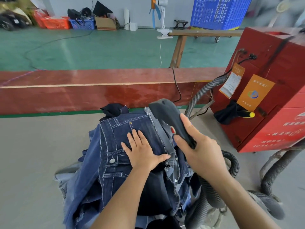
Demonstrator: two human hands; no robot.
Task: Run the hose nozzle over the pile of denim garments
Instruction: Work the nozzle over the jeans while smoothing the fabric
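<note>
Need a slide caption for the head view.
Left hand flat on denim pile; right hand grips the hose nozzle over it.

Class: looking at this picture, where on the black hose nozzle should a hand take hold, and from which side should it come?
Grip the narrow rear handle of the nozzle, where the right hand holds it now, coming from the right. The wide head points away over the denim pile, and the left hand lies flat on that side.

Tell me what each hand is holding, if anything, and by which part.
The right hand grips the black hose nozzle at its narrow rear handle end. The left hand holds nothing; it lies flat on the pile of denim garments.
</note>
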